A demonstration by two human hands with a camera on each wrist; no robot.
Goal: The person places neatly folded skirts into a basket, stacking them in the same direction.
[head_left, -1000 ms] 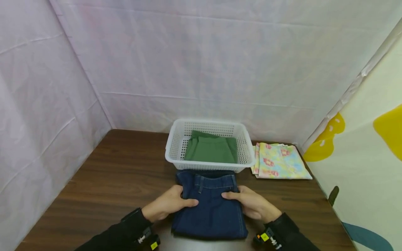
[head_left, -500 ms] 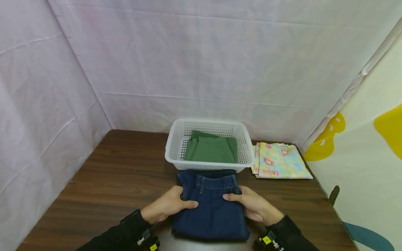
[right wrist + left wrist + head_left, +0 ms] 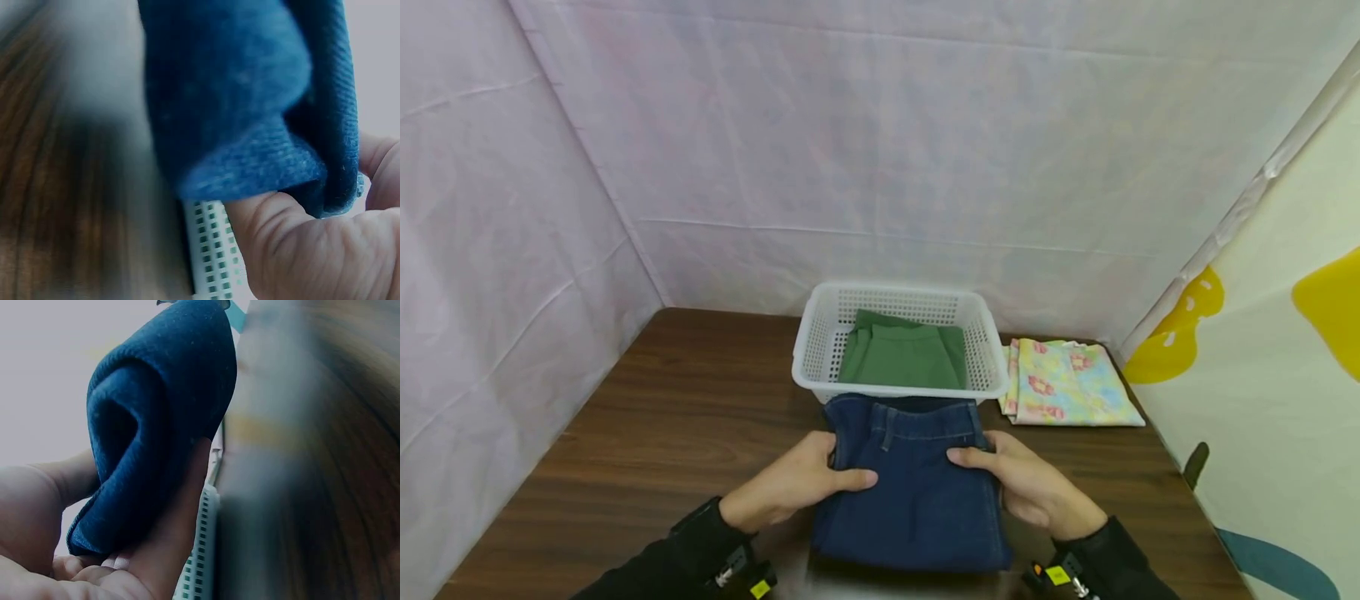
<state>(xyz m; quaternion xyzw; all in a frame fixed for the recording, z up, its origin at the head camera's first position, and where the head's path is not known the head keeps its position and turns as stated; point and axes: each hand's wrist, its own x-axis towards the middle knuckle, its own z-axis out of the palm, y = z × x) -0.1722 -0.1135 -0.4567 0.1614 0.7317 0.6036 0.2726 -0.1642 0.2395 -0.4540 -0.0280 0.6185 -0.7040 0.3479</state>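
Note:
Both hands hold a folded pair of dark blue jeans (image 3: 917,500) by its two sides, lifted off the table. My left hand (image 3: 797,482) grips the left side, thumb on top and fingers underneath, as the left wrist view shows around the rolled denim (image 3: 156,412). On the opposite side my right hand (image 3: 1033,483) pinches the jeans in the same way; in the right wrist view the denim (image 3: 237,94) hangs over its fingers. The waistband end reaches the front of a white plastic basket (image 3: 805,354). Inside that basket lies a folded green garment (image 3: 910,358).
A folded floral cloth (image 3: 1075,387) in yellow, pink and blue lies right of the basket. Everything stands on a dark wooden table (image 3: 647,433). White sheeting (image 3: 880,150) hangs behind and at the left; a printed sheet (image 3: 1262,417) hangs at the right.
The jeans have risen from the table toward the head camera, and their waistband now overlaps the basket's lower front. Both hands have kept their hold, moving slightly up and apart.

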